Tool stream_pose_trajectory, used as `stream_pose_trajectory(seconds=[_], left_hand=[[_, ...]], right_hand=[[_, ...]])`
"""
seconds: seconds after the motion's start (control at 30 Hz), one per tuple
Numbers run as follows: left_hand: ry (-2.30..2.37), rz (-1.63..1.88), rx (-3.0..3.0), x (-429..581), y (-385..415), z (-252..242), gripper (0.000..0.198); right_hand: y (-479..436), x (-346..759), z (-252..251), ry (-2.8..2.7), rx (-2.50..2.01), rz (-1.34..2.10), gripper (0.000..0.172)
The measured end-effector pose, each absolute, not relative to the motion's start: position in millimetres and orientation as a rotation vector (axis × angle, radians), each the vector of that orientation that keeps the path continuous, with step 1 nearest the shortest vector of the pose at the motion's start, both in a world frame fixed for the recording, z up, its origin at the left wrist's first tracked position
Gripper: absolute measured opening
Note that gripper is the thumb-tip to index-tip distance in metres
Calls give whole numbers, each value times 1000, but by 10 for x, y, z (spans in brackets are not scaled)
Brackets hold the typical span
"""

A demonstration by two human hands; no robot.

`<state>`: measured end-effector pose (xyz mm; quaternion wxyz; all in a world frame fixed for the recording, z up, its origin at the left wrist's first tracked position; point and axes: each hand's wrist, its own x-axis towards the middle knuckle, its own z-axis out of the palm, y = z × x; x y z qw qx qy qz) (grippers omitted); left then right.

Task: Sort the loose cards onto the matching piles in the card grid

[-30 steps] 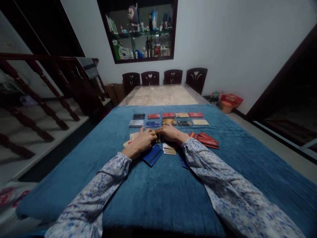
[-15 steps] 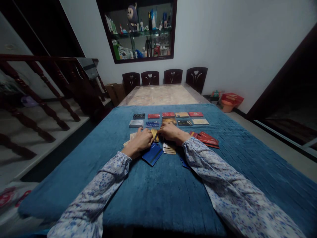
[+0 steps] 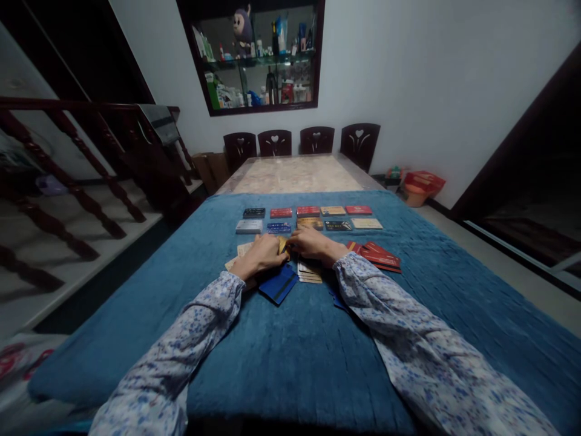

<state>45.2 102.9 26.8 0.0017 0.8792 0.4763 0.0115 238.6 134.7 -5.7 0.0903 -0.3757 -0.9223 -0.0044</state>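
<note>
Biggest: table [image 3: 299, 172], pale top showing at far end, near part under blue cloth [image 3: 295, 363], prob there b/c a soft surface stops slips & scratches. Wall cabinet [image 3: 261, 112] in bg, then 4 chairs [image 3: 318, 145] lined up at table's far end.

Next, 2 hands, mid-cloth, wrists low, sleeves along the cloth, prob for steadiness. L hand [image 3: 267, 251] is curled w/ thumb & fingers closed on the gold card [image 3: 282, 244]. R hand [image 3: 311, 242] brings its fingertips to the card's R edge; can't tell if they pinch or only touch. Meeting from 2 sides prob stops the card twisting.

Beyond: 10 card piles [image 3: 308, 212], 2 rows of 5, face up w/ gaps btwn most, so each reads separately. Some may be just 1 card; can't tell.

Loose groups lie around the hands, prob for easy reach: blue cards [image 3: 278, 284] below L hand, pale cards [image 3: 242, 249] partly hidden on its L, cream-edged cards [image 3: 310, 275] fanned below R hand, red cards [image 3: 381, 259] spread R of that wrist.
</note>
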Motion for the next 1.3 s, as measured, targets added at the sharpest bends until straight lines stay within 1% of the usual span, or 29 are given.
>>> stream_pose_trajectory(seconds=[0.1, 0.2, 0.4, 0.6, 0.7, 0.9, 1.2, 1.3], left_hand=[[1526, 0, 2731, 473, 1030, 290, 29], [1521, 47, 2715, 472, 1028, 297, 27], [1440, 154, 2688, 403, 1068, 241, 19], [1311, 191, 2718, 303, 1102, 201, 21], [1281, 228, 2751, 262, 1115, 189, 19], [1332, 119, 2742, 260, 1131, 203, 21], [1257, 97, 2704, 270, 1033, 294, 20], [1234, 104, 2680, 250, 1008, 306, 20]], right_hand=[[1339, 2376, -50, -2754, -1132, 63, 25], [1326, 2367, -41, -2728, -1153, 127, 26], [1311, 2356, -50, -2701, -1171, 101, 35], [1332, 2358, -86, -2716, -1150, 111, 27], [1352, 2358, -115, -2704, -1109, 113, 28], [1370, 2354, -151, -2692, -1063, 125, 35], [1405, 2336, -196, -2675, -1067, 160, 28], [1389, 2351, -167, -2701, -1042, 109, 24]])
